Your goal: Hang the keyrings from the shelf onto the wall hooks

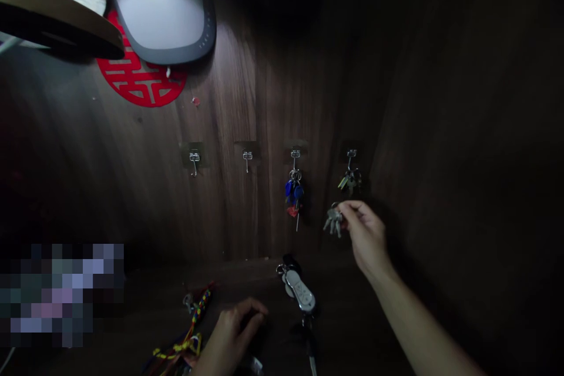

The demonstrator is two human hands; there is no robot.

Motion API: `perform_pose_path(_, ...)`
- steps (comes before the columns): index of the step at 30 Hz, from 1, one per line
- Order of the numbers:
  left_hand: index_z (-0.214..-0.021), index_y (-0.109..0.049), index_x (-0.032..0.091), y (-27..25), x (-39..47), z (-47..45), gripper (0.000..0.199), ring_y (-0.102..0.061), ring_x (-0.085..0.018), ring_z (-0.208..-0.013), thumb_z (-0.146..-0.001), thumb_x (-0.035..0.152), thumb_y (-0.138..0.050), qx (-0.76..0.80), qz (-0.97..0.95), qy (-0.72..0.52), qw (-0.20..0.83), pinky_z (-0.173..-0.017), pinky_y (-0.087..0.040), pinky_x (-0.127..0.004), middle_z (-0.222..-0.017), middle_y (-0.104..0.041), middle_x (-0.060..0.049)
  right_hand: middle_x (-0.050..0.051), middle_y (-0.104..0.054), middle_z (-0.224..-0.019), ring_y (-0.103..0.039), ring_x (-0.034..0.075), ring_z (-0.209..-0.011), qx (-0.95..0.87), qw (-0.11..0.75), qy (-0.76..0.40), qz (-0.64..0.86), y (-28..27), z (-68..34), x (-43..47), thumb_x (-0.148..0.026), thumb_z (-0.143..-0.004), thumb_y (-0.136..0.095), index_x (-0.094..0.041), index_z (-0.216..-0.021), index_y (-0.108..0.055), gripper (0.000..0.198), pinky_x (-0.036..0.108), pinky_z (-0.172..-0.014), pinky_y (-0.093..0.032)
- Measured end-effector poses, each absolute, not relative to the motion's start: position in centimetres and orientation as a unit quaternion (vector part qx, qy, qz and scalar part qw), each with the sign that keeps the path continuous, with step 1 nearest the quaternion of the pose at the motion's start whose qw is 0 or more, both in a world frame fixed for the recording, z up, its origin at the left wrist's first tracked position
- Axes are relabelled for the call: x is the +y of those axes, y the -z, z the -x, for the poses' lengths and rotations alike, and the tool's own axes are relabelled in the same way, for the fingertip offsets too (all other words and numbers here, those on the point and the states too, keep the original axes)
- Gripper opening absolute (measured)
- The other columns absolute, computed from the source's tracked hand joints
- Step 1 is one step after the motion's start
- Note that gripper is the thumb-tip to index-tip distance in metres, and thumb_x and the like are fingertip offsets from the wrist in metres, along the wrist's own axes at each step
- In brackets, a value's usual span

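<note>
My right hand pinches the ring of a small bunch of silver keys, which dangles below the rightmost hook. On that rightmost hook hangs another bunch of keys, one with a yellow edge. The hook to its left carries keys with blue heads and a red piece. Low in the view, my left hand has loosely bent fingers, thumb and forefinger apart, nothing visible between them. Beside it lie a white remote key fob and a braided multicoloured cord with keys.
Two more hooks on the left of the dark wood panel carry nothing. A grey-white cap hangs above, over a red round paper cut-out. A dark-edged round object juts in at upper left. A blurred patch covers the lower left.
</note>
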State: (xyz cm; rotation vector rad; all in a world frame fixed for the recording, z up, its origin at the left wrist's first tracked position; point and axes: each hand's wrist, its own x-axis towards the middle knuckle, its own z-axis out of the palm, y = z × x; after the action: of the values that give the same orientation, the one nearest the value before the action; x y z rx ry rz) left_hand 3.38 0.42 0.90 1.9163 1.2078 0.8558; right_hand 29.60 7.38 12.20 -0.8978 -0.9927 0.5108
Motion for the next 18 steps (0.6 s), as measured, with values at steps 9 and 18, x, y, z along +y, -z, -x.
perform_pose_path(9, -0.087, -0.064, 0.023, -0.2, 0.7, -3.2, 0.022, -0.063, -0.017, -0.084, -0.088, 0.036, -0.046, 0.453, -0.77, -0.294, 0.339, -0.075, -0.043, -0.02, -0.088, -0.07, 0.001, -0.005, -0.058, -0.056, -0.053, 0.006, -0.044, -0.374, 0.815, -0.199, 0.395, -18.2, -33.7, 11.4, -0.032, -0.058, -0.074, -0.017, -0.066, -0.057, 0.024, 0.013, -0.034, -0.04)
perform_pose_path(18, -0.087, -0.065, 0.024, 0.1, 0.8, -3.1, 0.022, -0.063, -0.016, -0.084, -0.088, 0.036, -0.046, 0.448, -0.786, -0.272, 0.327, -0.076, -0.044, -0.019, -0.089, -0.071, 0.0, -0.003, -0.058, -0.053, -0.053, 0.009, -0.041, -0.4, 0.773, -0.126, 0.476, -18.6, -34.6, 13.0, -0.03, -0.061, -0.066, -0.017, -0.064, -0.055, 0.017, 0.015, -0.027, -0.035)
